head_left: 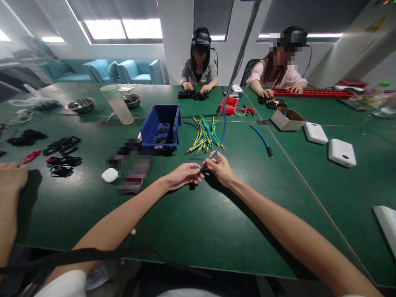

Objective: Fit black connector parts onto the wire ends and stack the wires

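Head view: the left hand (185, 175) and right hand (222, 168) pinch a black cap (202, 168) and blue wire (213, 155), apparently midway; one capped cable (261, 138) lies right of the fingers, a seemingly uncapped wire pile (203, 133) ahead.

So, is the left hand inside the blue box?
No, the left hand is beside the right hand, its fingers at a small black piece, outside the blue box.

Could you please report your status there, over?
Right hand gripping blue cable; left hand pinching its black end. Wire bundle just beyond, not blocking.
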Demonstrator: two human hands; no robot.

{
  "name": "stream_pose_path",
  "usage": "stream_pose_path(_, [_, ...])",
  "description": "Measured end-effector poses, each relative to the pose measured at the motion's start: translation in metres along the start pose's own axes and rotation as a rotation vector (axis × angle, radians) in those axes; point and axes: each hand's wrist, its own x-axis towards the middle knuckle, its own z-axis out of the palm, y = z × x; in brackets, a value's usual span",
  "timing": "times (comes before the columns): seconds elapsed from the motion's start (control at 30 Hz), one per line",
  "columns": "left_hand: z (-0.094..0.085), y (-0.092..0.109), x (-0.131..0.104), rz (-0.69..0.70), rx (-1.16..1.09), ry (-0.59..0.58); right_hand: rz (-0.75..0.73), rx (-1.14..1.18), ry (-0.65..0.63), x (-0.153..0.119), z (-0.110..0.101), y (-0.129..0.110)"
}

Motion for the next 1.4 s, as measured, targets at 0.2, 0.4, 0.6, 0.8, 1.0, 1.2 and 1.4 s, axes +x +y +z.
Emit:
stream_pose_path(0.2, [0.002, -0.003, 0.002, 0.067, 0.040, 0.082, 0.060, 0.073, -0.056, 0.000, 0.000, 0.000])
stream_pose_path(0.4, [-0.002, -0.005, 0.004, 0.203, 0.207, 0.160, 0.046, 0.004, -0.044, -0.001, 0.002, 0.002])
stream_pose_path(0.6, [0.000, -0.006, 0.004, 0.254, 0.256, 0.166, -0.030, -0.126, -0.050, -0.004, 0.004, 0.003])
stream_pose_path(0.8, [0.000, -0.008, 0.005, 0.252, 0.274, 0.170, -0.037, -0.135, -0.018, -0.003, 0.002, 0.007])
stream_pose_path(1.0, [-0.002, -0.007, 0.005, 0.242, 0.278, 0.143, -0.055, -0.124, 0.003, -0.002, 0.003, 0.008])
stream_pose_path(1.2, [-0.002, -0.007, 0.006, 0.244, 0.294, 0.140, -0.067, -0.139, -0.004, -0.002, 0.001, 0.010])
stream_pose_path(1.4, [-0.001, -0.006, 0.007, 0.250, 0.367, 0.115, -0.083, -0.178, 0.013, -0.002, 0.001, 0.011])
